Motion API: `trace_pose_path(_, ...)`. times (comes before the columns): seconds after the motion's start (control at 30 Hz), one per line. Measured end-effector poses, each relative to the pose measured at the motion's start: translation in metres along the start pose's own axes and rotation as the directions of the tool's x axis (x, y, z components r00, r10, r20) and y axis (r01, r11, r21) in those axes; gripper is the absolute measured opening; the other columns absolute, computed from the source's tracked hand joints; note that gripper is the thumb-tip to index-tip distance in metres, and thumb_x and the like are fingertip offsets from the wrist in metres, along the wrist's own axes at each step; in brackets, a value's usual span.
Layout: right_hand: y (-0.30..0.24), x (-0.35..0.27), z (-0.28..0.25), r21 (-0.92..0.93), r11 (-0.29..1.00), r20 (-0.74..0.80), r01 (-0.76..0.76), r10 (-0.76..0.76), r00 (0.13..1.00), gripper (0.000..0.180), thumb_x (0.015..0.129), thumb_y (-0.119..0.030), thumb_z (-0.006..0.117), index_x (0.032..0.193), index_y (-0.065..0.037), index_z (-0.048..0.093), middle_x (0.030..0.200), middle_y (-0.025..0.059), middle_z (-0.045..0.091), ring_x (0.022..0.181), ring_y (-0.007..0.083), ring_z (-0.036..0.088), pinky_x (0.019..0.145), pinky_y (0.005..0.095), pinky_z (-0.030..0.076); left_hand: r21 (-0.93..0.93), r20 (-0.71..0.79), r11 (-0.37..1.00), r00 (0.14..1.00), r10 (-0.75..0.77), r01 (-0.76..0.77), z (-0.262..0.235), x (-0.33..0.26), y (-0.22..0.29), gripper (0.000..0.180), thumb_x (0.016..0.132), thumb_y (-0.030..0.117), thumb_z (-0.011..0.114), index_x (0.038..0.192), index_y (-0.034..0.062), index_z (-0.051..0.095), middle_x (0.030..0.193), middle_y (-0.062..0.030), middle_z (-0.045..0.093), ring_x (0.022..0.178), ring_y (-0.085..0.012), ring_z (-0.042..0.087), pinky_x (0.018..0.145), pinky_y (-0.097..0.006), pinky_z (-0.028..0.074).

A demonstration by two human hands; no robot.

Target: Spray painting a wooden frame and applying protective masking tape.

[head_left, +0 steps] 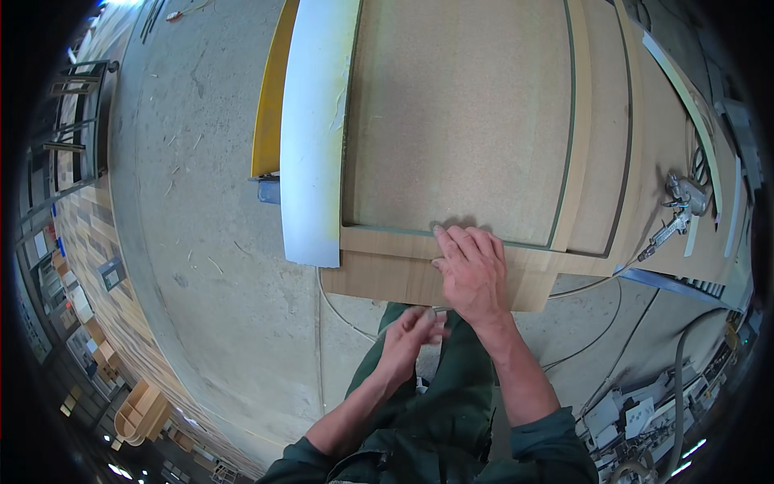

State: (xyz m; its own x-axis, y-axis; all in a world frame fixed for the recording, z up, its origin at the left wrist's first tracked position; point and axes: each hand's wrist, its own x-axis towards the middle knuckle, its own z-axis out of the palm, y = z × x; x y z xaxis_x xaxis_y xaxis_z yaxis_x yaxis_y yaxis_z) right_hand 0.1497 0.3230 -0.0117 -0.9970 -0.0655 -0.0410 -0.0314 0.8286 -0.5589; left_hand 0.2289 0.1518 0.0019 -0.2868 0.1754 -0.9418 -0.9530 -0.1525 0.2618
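My right hand (474, 274) lies on the near wooden rail (387, 244) of a framed board panel. Its fingers bend over the rail to the dark green strip (532, 244) along the inner edge, and the thumb sits at the rail's near side. My left hand (411, 335) hangs just off the panel's near edge, above my dark green trousers. Its fingers are bent and blurred, so whether they hold anything is unclear. A thin pale hose (347, 324) passes close behind that hand. Inside the frame lies a flat brown board (459, 113).
Along the panel's left side runs a long white, yellow-tinged strip (310, 161), with a yellow piece (270, 97) beyond it. A metal spray gun (681, 206) with a hose rests at the right. Patterned wood sheets (105, 242) and racks stand left across the concrete floor (218, 161).
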Motion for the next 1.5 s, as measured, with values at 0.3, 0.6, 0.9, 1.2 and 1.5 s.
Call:
trace_pose_path(0.3,-0.001,0.004,-0.001,0.009,0.999,0.008,-0.041,0.041,0.999,0.054,0.080,-0.014,0.078,0.132,-0.006,0.069,0.122,0.0073,0.067,0.115,0.0277,0.061,0.103,0.0447,0.044,-0.054,-0.125,0.995,0.990,0.072,-0.079,0.017,0.013,0.001,0.028,0.108,0.024,0.063,0.103,-0.0017,0.071,0.100,-0.0109,0.078,0.088,-0.0204,0.076,0.081,-0.032,0.056)
trace_pose_path(0.6,-0.002,0.001,0.001,-0.013,0.999,0.001,-0.035,0.035,0.999,0.053,0.080,-0.014,0.078,0.132,-0.007,0.069,0.122,0.0058,0.067,0.115,0.0267,0.061,0.103,0.0445,0.043,-0.071,-0.099,0.990,0.988,0.114,-0.122,0.010,0.018,-0.005,0.028,0.107,0.024,0.066,0.104,-0.0034,0.072,0.100,-0.0119,0.079,0.084,-0.0203,0.076,0.080,-0.031,0.056)
trace_pose_path(0.9,0.000,-0.007,0.006,-0.034,0.999,-0.058,-0.007,0.005,0.998,0.059,0.079,-0.011,0.079,0.136,-0.008,0.068,0.125,0.0049,0.067,0.115,0.0271,0.061,0.106,0.0461,0.043,0.553,0.025,0.828,0.991,-0.130,0.095,-0.019,0.001,0.047,0.031,0.104,0.027,0.069,0.096,-0.0037,0.071,0.080,-0.0078,0.072,0.067,-0.0139,0.067,0.067,-0.029,0.054)
trace_pose_path(1.2,0.001,-0.006,0.005,0.031,0.999,-0.123,-0.036,0.039,0.992,0.055,0.079,-0.011,0.080,0.133,-0.009,0.070,0.122,0.0047,0.067,0.117,0.0267,0.060,0.106,0.0466,0.043,0.982,0.046,-0.017,0.151,0.988,-0.188,-0.101,0.033,0.193,0.053,0.090,0.028,0.086,0.125,-0.0050,0.065,0.114,-0.0158,0.070,0.095,-0.0202,0.065,0.084,-0.033,0.052)
trace_pose_path(1.5,-0.001,-0.007,0.014,0.044,0.998,-0.170,-0.038,0.045,0.984,0.045,0.080,-0.010,0.079,0.125,-0.011,0.074,0.115,0.0029,0.067,0.113,0.0248,0.060,0.105,0.0466,0.043,0.697,-0.278,0.595,0.614,0.739,-0.400,-0.114,0.048,0.196,0.052,0.083,0.033,0.093,0.110,-0.0047,0.068,0.091,-0.0045,0.069,0.078,-0.0112,0.060,0.071,-0.028,0.051)
